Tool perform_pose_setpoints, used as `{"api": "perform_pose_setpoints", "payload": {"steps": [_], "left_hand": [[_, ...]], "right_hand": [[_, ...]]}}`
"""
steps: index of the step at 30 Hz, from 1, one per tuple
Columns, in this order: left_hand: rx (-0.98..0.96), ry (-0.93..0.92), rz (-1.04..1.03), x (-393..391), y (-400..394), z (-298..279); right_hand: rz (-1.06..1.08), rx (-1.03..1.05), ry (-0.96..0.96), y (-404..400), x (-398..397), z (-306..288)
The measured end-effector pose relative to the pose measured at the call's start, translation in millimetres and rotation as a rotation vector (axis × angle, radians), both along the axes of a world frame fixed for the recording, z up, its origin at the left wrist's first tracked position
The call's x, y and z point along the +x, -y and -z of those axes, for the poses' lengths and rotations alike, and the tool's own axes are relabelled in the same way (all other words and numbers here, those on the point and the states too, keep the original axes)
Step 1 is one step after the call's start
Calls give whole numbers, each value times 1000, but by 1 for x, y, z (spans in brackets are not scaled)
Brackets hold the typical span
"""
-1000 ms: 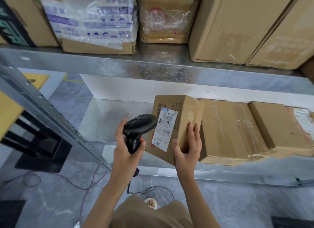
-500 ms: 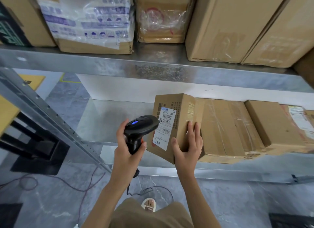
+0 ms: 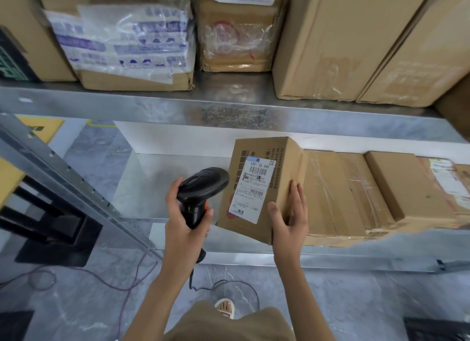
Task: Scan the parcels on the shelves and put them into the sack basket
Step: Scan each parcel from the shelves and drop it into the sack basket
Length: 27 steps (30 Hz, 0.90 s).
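Cardboard parcel (image 3: 262,185) grasped by right grip (image 3: 288,218), scanner (image 3: 201,190) grasped in left grip (image 3: 184,223), taped boxes (image 3: 346,195) touching alongside

I have one view only, from the camera on my head, so no second view shares any ground with it. It looks forward and steeply down, wide-angled, close over my left hand (image 3: 187,220) and right hand (image 3: 288,222) before the lower shelf's front edge (image 3: 330,258). The upper shelf (image 3: 152,106) crosses the top, and the floor (image 3: 76,302) fills the bottom.
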<state>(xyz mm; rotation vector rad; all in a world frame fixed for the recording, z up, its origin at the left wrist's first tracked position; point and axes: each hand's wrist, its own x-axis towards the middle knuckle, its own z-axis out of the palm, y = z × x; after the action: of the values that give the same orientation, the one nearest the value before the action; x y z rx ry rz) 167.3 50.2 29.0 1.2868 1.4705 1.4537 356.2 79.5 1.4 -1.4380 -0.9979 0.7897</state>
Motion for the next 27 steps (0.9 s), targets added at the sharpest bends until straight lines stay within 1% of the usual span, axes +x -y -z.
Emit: {"api": "perform_pose_setpoints", "payload": {"steps": [3, 7, 10, 18, 27], "left_hand": [[21, -1, -14, 4, -3, -6], [45, -17, 7, 23, -12, -16], [69, -41, 53, 51, -17, -20], [96, -91, 214, 153, -2, -18], [134, -51, 426, 308, 48, -25]], "right_hand": [[-1, 31, -141, 2, 9, -15], [-8, 3, -299, 11, 37, -29], [30, 5, -366, 26, 70, -36], [218, 16, -446, 87, 182, -47], [491, 61, -370, 185, 333, -60]]}}
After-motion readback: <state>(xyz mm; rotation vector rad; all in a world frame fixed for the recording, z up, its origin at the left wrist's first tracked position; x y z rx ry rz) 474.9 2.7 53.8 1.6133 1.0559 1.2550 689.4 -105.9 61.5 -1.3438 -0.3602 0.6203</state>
